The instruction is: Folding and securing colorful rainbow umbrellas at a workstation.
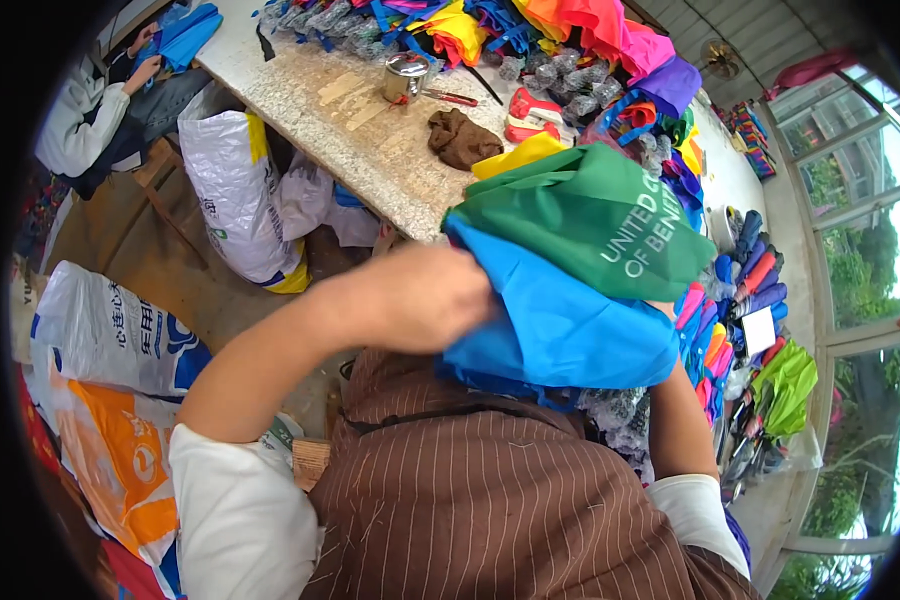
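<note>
fingers of the left hand (425,297) were clenched on blue fabric (560,330) under green fabric (590,215), near the table (370,150) edge; right hand hidden, can't tell.

A speckled stone table (370,165) carries a metal tin (406,77), brown cloth (462,139) and colourful fabric pieces (530,25).

Speckled stone worktop (300,95) carries a metal tin (406,77), a crumpled brown cloth (462,138) and red scissors (452,97). White plastic sacks (232,190) stand on the floor beside it. Another person in a white sleeve (75,125) sits at far left.
</note>
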A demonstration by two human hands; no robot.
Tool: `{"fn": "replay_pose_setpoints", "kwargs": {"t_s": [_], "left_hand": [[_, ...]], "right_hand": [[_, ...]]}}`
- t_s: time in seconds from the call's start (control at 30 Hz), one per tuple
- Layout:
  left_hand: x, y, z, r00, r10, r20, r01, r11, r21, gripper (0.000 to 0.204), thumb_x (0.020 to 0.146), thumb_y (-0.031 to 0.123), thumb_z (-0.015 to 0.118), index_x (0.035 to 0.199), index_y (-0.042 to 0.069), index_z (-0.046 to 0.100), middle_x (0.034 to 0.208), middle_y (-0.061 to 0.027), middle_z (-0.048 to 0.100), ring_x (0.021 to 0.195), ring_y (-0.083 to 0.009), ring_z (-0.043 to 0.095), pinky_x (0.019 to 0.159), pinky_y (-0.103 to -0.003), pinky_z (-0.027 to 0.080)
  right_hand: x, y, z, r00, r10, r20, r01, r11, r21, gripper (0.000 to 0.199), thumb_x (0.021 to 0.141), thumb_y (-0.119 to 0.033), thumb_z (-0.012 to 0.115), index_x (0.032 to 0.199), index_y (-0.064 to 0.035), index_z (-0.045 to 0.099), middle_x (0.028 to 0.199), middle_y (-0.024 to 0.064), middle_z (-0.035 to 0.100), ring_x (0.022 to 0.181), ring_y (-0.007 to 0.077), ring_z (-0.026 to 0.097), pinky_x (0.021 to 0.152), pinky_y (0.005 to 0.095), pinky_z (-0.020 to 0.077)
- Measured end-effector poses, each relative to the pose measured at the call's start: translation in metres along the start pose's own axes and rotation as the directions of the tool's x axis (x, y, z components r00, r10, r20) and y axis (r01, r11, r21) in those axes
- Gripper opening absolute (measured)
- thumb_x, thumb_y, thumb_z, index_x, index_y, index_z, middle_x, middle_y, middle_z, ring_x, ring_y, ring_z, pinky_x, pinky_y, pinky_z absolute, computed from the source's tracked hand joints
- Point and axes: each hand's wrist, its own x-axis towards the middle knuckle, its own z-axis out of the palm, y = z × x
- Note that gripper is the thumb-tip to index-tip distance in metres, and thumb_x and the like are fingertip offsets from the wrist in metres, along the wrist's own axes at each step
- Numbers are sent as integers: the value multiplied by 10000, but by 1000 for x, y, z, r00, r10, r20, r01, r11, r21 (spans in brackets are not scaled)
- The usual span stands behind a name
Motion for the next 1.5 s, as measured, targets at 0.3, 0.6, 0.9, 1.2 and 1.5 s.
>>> {"fn": "replay_pose_setpoints", "kwargs": {"t_s": [0.3,0.6,0.9,1.2,1.5], "left_hand": [[-22,-19,-47,875,-322,-362,12,760,-649,362,989,305,467,1054,22,682,863,-85,689,810,-174,659,729,-322,506],[25,27,-2,926,353,-134,-375,820,-432,470,856,326,677,1178,-1,572,1040,-211,632,959,-348,625,858,-395,492],[-8,-29,-32,884,-455,-104,167,515,-841,284,981,188,474,1093,-34,611,838,-57,666,768,-122,623,736,-266,492],[24,6,-77,593,170,-787,-798,251,-548,653,975,364,456,1475,14,225,1339,-247,504,1216,-375,533,1037,-455,413],[18,-34,-32,837,-255,-483,-243,619,-747,563,999,426,438,1331,-29,421,1284,-109,522,1226,-189,467,1020,-304,366]], "right_hand": [[4,4,3,969,-249,0,220,856,-467,478,884,-308,566,1307,-89,522,1279,107,566,1163,259,545,987,380,435],[2,-72,8,971,-139,194,234,706,-669,323,773,-272,625,1042,-94,646,749,58,597,724,278,617,622,390,477],[10,-34,-16,855,-518,24,372,580,-725,232,717,-192,614,914,-71,629,780,64,575,763,258,607,622,381,455],[9,-4,-11,803,-591,-83,412,651,-638,281,799,-162,613,1065,-78,649,1055,103,653,995,316,624,836,403,492],[10,-76,-9,544,-835,84,633,343,-695,204,698,-180,636,882,-98,611,804,63,588,774,263,601,702,374,471]]}}
